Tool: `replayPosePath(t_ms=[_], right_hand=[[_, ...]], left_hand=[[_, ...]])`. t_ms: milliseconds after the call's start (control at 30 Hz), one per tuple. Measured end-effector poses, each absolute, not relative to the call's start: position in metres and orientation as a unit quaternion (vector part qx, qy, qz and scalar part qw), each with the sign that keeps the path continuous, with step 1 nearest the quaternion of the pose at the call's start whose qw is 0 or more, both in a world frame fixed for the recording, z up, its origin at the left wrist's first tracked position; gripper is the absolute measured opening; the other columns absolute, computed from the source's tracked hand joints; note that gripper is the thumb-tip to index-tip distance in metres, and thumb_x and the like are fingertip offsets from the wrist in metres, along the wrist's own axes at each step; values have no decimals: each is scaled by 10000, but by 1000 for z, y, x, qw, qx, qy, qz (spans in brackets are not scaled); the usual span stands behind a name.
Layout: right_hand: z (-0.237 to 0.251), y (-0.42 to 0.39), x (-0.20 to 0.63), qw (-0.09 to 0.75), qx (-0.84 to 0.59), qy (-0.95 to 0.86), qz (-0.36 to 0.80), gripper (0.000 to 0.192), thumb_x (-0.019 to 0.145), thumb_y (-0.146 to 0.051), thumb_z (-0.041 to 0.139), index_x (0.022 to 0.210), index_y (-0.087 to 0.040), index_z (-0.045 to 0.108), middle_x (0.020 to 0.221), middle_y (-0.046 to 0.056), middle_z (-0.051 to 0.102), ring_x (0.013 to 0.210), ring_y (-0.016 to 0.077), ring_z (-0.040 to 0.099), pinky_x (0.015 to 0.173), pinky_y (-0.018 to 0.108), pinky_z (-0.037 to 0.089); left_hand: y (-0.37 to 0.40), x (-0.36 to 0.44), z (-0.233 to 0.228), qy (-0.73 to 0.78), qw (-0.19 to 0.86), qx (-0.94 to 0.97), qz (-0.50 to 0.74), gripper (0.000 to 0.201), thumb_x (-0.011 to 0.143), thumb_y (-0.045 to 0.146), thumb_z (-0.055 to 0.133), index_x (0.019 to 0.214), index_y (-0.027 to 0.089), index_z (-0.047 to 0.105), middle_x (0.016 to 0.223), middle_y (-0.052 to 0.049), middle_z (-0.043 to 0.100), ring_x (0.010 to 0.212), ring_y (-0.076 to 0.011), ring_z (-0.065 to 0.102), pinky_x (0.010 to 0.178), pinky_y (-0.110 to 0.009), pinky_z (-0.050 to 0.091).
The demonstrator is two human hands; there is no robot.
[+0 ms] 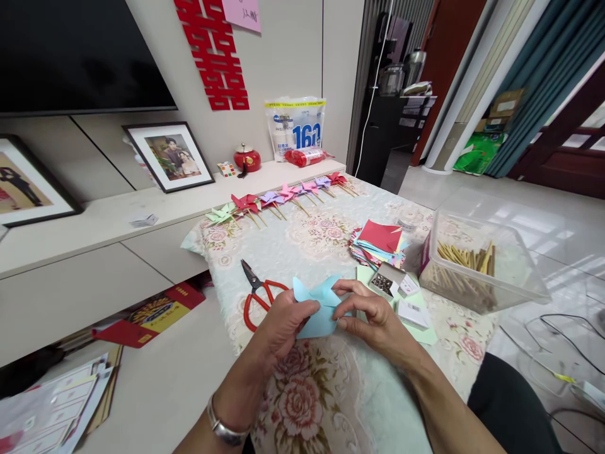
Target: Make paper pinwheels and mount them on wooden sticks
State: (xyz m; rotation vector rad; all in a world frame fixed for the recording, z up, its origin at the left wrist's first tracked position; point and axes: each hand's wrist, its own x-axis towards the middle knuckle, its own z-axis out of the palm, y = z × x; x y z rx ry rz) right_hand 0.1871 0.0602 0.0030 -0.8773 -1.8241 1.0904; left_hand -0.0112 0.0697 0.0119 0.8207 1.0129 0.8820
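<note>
A light blue paper pinwheel (317, 321), partly folded, is held up above the flowered tablecloth between both hands. My left hand (287, 318) pinches its left side, the thumb lying across the paper. At the right edge, my right hand (366, 312) has its fingertips closed on a corner. Red-handled scissors (258, 293) lie with blades apart just left of my left hand. Beyond my right hand sit a small open box of metal fasteners (384, 284) and a stack of coloured paper squares (378, 239) topped with red.
Finished pinwheels on sticks (283, 195) lie in a row along the table's far edge. A clear plastic bin (454, 296) holding thin sticks (467, 255) stands at the right. Picture frames (169, 154) and a red jar (247, 159) rest on the cabinet behind.
</note>
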Motion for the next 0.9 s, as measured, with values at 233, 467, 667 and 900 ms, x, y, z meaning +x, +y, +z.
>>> replayPosePath(t_ms=[233, 467, 667, 900], right_hand=[[4, 60, 185, 399, -386, -715, 424, 106, 870, -247, 668, 772, -207, 665, 1023, 61, 594, 1082, 231, 551, 864, 339, 417], [4, 59, 182, 391, -414, -709, 416, 128, 844, -216, 645, 719, -200, 623, 851, 20, 556, 797, 172, 532, 676, 284, 391], [2, 60, 182, 391, -431, -703, 409, 142, 833, -213, 644, 699, -197, 597, 827, 22, 581, 773, 174, 542, 677, 291, 397], [0, 60, 182, 384, -448, -698, 407, 133, 815, -217, 629, 693, -196, 580, 790, 15, 585, 718, 162, 526, 632, 282, 383]], left_hand=[[67, -3, 7, 485, 665, 418, 385, 174, 635, 281, 686, 696, 158, 578, 605, 38, 498, 545, -103, 403, 529, -240, 339], [65, 4, 6, 518, 616, 457, 379, 152, 621, 277, 666, 631, 170, 559, 564, 45, 467, 534, -109, 389, 501, -238, 319], [63, 9, 8, 545, 577, 482, 372, 123, 618, 258, 629, 598, 186, 531, 562, 45, 455, 545, -113, 382, 491, -236, 320], [65, 11, 10, 537, 585, 495, 352, 119, 607, 256, 626, 597, 194, 525, 565, 49, 447, 546, -112, 371, 490, -234, 335]])
